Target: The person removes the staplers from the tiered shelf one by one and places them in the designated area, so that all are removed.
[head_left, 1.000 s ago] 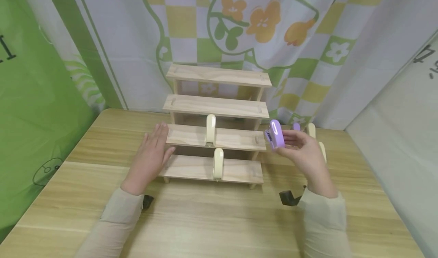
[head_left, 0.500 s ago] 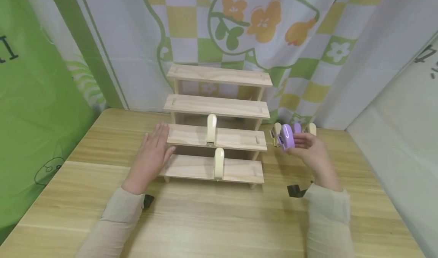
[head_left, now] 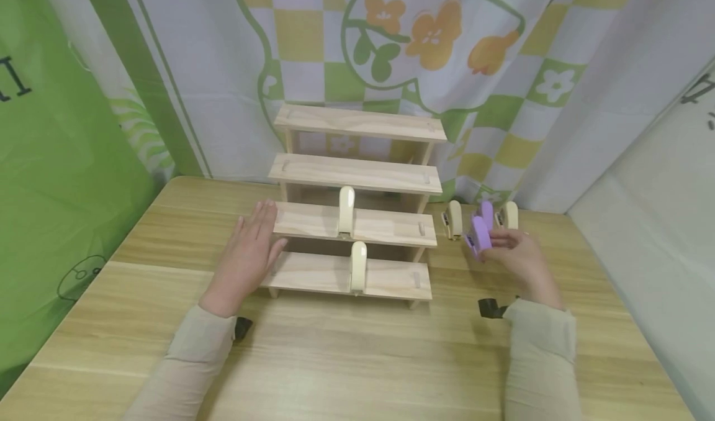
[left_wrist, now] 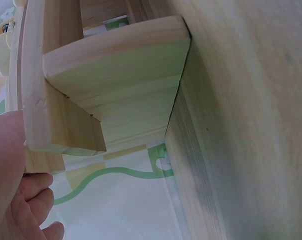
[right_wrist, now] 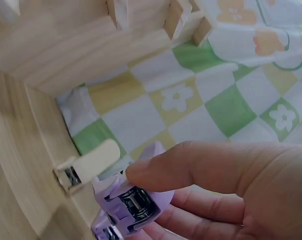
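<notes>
In the head view the right hand [head_left: 522, 262] pinches a purple stapler [head_left: 478, 236] between thumb and fingers, right of the wooden tiered shelf. The right wrist view shows the thumb on the near side of that purple stapler [right_wrist: 136, 197]. Another purple stapler [head_left: 486, 213] stands just behind it, between two cream staplers [head_left: 455, 219], [head_left: 509, 215]. My left hand [head_left: 242, 256] rests with extended fingers against the left end of the shelf [head_left: 301, 219]. One cream stapler [head_left: 346, 212] is on the second tier from the bottom, another cream stapler [head_left: 358, 268] on the lowest tier.
The two upper tiers [head_left: 357, 172] carry nothing. A dark object [head_left: 490, 308] is at the right wrist and another dark object [head_left: 242, 328] at the left wrist. A patterned curtain [head_left: 301, 36] hangs behind the wooden table [head_left: 346, 359].
The right hand has moved rightward and slightly down, away from the shelf, with the purple stapler. The cream stapler nearest the shelf's right side has come into view. The left hand has stayed in place.
</notes>
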`<state>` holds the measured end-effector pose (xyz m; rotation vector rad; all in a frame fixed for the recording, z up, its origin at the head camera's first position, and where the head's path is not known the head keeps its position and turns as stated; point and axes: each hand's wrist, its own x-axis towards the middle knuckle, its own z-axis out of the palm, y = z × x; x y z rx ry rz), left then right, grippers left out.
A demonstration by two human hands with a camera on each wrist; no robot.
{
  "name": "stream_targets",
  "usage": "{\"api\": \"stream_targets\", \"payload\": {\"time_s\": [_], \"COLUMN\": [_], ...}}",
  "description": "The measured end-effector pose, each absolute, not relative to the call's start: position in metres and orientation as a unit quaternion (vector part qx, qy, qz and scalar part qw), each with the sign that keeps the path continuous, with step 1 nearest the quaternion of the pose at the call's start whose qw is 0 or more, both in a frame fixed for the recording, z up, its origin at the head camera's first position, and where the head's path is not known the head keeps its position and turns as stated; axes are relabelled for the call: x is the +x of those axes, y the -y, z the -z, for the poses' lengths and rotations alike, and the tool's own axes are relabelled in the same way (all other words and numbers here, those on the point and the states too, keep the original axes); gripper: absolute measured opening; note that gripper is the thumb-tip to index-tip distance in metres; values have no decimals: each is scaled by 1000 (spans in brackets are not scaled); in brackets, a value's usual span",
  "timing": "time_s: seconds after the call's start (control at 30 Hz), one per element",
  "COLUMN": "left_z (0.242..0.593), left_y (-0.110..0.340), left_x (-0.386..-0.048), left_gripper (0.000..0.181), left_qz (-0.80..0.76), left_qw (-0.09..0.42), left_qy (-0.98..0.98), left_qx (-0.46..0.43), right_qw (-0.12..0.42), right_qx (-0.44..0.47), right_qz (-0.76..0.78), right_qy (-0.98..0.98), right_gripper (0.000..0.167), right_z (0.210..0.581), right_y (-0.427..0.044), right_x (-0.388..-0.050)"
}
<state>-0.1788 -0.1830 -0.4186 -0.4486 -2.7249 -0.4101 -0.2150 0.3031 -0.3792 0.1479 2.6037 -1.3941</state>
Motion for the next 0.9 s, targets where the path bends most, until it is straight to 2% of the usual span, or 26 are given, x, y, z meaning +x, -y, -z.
{"api": "stream_targets", "payload": {"time_s": [0.5, 0.9], "left_z": [419, 419], "left_y": [183, 183], "left_x": [-179, -179], "left_gripper": [71, 71], "left_qz": [146, 146], "left_qw": [183, 170], "left_qy": [958, 962], "left_qx": [-164, -157], "right_qw": [97, 96], "right_qx": [62, 74], "right_qz": [448, 433], "right_qy": [-887, -893], "right_gripper": [63, 66], "right_z": [389, 396], "right_y": [-318, -327], "right_x": [-213, -214]}}
